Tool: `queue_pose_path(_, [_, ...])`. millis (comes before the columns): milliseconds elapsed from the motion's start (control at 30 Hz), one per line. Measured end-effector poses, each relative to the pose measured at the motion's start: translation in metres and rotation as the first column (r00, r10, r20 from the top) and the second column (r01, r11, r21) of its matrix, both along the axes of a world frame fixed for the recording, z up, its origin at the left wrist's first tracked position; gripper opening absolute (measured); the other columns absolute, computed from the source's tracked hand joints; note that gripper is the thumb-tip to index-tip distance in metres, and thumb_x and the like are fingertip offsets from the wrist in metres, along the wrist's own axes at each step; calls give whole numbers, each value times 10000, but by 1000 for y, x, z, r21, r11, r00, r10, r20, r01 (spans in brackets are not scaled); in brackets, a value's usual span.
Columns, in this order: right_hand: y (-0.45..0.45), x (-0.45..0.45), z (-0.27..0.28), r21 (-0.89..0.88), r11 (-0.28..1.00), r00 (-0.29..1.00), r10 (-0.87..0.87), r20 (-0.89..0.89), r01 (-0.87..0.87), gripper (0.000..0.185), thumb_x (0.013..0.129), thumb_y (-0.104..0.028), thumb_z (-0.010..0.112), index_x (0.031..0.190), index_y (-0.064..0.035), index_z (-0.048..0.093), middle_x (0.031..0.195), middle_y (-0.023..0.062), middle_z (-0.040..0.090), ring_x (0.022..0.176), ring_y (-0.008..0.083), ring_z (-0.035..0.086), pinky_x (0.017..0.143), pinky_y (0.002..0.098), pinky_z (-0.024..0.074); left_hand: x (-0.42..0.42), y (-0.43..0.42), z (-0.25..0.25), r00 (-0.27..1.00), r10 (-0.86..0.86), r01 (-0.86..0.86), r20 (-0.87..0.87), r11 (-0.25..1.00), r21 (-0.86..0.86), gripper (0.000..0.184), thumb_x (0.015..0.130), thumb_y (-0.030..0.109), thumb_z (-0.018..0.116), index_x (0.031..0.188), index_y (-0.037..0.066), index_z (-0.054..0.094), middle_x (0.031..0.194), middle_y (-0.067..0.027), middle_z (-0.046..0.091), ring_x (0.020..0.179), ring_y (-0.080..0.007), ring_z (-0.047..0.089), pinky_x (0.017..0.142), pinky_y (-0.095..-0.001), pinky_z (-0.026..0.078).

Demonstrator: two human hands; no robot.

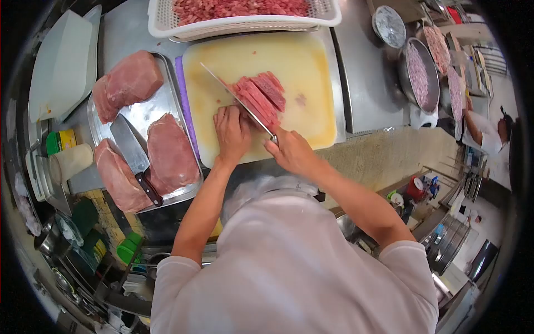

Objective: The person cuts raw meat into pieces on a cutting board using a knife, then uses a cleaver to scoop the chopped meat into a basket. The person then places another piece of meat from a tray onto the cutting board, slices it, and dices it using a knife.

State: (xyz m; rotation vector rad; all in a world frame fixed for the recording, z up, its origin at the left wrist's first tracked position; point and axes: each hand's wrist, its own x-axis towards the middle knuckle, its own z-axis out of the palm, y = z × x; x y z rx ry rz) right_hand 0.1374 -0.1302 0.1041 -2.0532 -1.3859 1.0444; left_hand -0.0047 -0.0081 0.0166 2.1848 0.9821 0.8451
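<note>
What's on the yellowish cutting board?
Red meat strips, a knife at their edge in the right hand, the left hand alongside. Covered: whatever lies under the left hand, and cutting board beneath the meat.

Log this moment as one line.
right hand: grips knife | left hand: beside knife | cutting board: meat strips | metal tray: meat pieces, second knife

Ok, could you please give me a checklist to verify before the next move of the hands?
1. Knife gripped by its handle in the right hand: ok.
2. Left hand well clear of the knife: not ok, its fingers are close beside it.
3. Meat strips on the cutting board: ok.
4. Second knife off the board: ok, on the tray.
5. Space left in the basket: cannot tell, picture edge cuts it.
</note>
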Motion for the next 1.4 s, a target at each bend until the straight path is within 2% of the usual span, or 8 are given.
queue_pose_path(167, [-14,24,52,-87,992,980,-108,-165,95,366,1017,-324,659,1088,35,641,651,212,638,645,398,667,615,497,481,9,6,-11,995,60,-62,85,998,17,230,941,134,640,1125,6,587,1124,-186,634,1092,-406,556,1053,-548,388])
queue_pose_path(400, [-48,61,31,8,975,974,-224,45,224,389,1014,-321,661,1144,43,612,671,210,659,622,413,671,605,498,509,59,-21,-8,947,292,-229,130,904,-360,832,1045,359,588,1646,-42,177,1704,-285,217,1606,-469,71,1292,-560,27])
queue_pose_path(500, [-51,24,-14,112,980,982,-172,77,163,427,1014,-305,649,1216,52,530,720,244,679,681,466,684,649,554,528,87,-19,-23,914,406,-392,12,889,-236,838,1031,360,585,1635,-64,190,1693,-281,238,1592,-493,109,1287,-591,31])
queue_pose_path(633, [-49,2,6,37,982,974,-180,-137,187,434,1017,-294,645,1202,57,470,745,265,674,707,501,669,673,589,519,66,6,-36,985,168,-165,29,983,-82,789,1043,375,588,1588,-99,272,1655,-325,276,1565,-498,176,1288,-568,95])
queue_pose_path(867, [-80,46,13,-285,831,601,-545,-584,477,350,1041,-326,657,1033,16,581,645,86,569,533,168,570,517,355,467,89,-2,20,888,346,-416,-303,886,-205,945,860,475,778,1539,-37,367,1598,-251,384,1462,-457,334,1209,-610,227])
queue_pose_path(1000, [-100,66,12,-48,859,782,-487,-389,510,323,1059,-309,628,999,4,577,637,36,562,507,112,532,467,305,430,116,-10,42,809,347,-463,-475,874,-149,998,796,505,839,1556,42,388,1610,-205,391,1482,-411,335,1187,-628,270])
queue_pose_path(1300, [-106,73,2,-136,816,646,-536,-544,562,341,1064,-311,613,1057,28,573,621,40,541,475,120,501,443,318,411,104,9,35,894,-157,159,-420,987,-30,938,741,381,844,1525,52,449,1555,-184,454,1398,-392,442,1134,-609,344])
queue_pose_path(1400, [-108,74,-1,-114,814,648,-530,-547,570,330,1062,-301,622,1042,26,582,622,37,541,477,118,499,446,314,412,91,42,48,731,-427,510,-532,860,12,946,734,338,834,1540,44,436,1571,-187,442,1388,-398,454,1141,-583,352])
